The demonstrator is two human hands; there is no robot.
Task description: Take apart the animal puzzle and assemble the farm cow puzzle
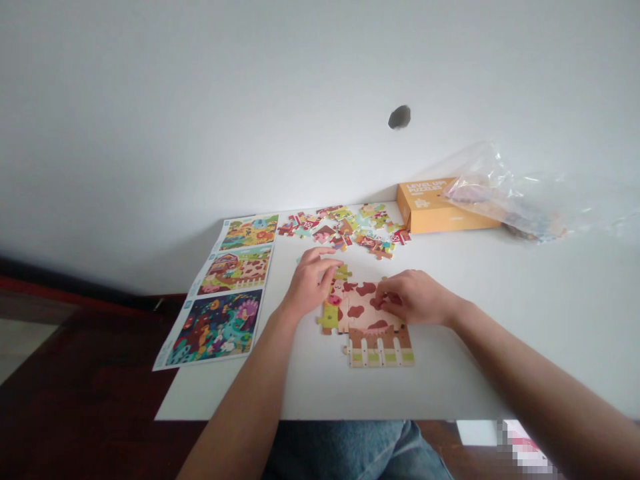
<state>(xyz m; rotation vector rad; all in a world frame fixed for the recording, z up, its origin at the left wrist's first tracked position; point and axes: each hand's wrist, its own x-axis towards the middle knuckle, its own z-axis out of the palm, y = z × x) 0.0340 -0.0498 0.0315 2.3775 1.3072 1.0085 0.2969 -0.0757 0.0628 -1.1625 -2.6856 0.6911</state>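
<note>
On bench (320, 390), half-built puzzle (356, 312) lies flat btwn L hand (311, 280) & R hand (414, 297): prob. light, stiff card, joints apt to pop, best held by outer edges. R fingers curl at right side, L at top left; can't tell if either grip pinches a pc. Behind, loose pcs (350, 227) overlap; bag (525, 200) drapes box (450, 217); sheet (223, 288) at left. Hands hide some edges.

free: far-right table (590, 307) | rear obstacles: puzzle pieces (323, 235), orange box (435, 217), bag (530, 200)
</note>
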